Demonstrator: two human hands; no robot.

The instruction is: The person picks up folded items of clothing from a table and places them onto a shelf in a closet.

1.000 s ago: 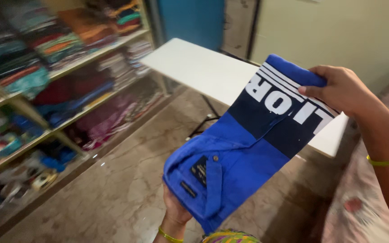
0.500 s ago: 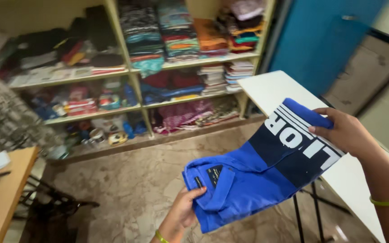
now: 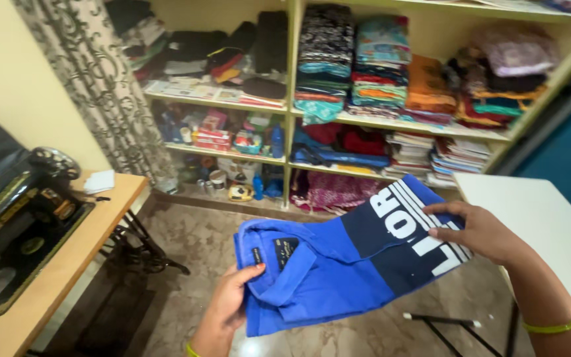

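Folded blue shirt (image 3: 338, 264) held between hands: collar end gripped by left hand (image 3: 229, 304), lettered end pinched by right hand (image 3: 480, 231).

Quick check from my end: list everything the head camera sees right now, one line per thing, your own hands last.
folded shirt: one, blue with a navy band and white lettering, held between both hands
shelves: one cream unit, back wall, stacked with folded fabrics
white table: one, right
sewing machine: one, black, on wooden table, left
curtain: one, patterned, left of shelves
left hand: grips the collar end
right hand: grips the lettered end, yellow bangle on wrist
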